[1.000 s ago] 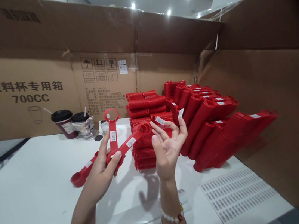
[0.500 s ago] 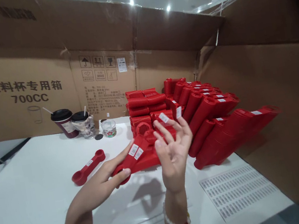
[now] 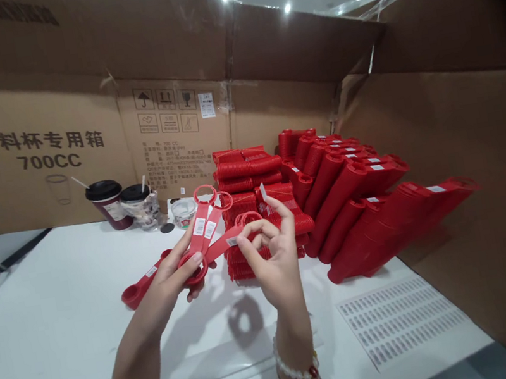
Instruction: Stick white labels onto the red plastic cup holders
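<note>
A white table (image 3: 44, 299) is backed at 12 o'clock by an opened cardboard carton (image 3: 178, 143). Ribbed red plastic stacks (image 3: 351, 199) are piled at 1 o'clock, and a barcode label sheet (image 3: 401, 320) is laid at 4 o'clock. Red ring-ended plastic strips (image 3: 201, 236) are held at centre: they are gripped by the closed left hand (image 3: 167, 286), and one ring is pinched by the right hand (image 3: 274, 263).

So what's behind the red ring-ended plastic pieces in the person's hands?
Behind the red ring-ended plastic pieces stands a stack of ribbed red plastic parts, then a printed cardboard carton wall. The left hand and right hand hide part of the stack.
</note>
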`<state>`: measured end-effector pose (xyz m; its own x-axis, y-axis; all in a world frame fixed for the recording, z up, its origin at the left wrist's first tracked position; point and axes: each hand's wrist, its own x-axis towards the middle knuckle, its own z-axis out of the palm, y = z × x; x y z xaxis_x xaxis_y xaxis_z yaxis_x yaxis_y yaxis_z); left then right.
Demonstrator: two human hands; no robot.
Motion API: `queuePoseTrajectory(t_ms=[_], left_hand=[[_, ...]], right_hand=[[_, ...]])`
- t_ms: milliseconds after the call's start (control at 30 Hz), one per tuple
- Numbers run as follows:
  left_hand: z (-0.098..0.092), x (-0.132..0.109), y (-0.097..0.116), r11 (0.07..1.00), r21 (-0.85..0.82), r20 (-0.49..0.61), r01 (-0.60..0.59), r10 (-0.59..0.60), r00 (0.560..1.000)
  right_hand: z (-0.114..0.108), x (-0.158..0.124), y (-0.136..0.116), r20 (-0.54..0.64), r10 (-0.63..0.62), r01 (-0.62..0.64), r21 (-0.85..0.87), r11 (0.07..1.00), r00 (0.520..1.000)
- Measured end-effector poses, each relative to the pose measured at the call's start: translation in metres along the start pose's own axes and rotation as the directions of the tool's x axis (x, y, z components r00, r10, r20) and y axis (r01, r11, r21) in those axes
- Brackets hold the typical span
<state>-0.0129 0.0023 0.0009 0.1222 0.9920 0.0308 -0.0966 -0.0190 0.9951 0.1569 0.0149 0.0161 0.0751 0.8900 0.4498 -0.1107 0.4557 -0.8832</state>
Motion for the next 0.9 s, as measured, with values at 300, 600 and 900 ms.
queuePoseTrajectory(t_ms=[300,600,900], left_hand=[[0.004,0.003,0.0,1.0,0.026,0.001,0.002,-0.002,1.0],[0.001,0.002,-0.002,0.998,0.062,-0.002,-0.017,0.017,1.0],[0.003,0.001,-0.001,0.998,0.055,-0.008,-0.028,0.029,1.0]], right_hand=[[0.007,0.008,0.013,0.011,0.152,-0.152,0.029,0.988,0.988],[0.01,0.008,0.017,0.004,0.158,-0.158,0.044,0.986,0.987],[0.014,0.008,0.019,-0.01,0.133,-0.133,0.009,0.991,0.991]])
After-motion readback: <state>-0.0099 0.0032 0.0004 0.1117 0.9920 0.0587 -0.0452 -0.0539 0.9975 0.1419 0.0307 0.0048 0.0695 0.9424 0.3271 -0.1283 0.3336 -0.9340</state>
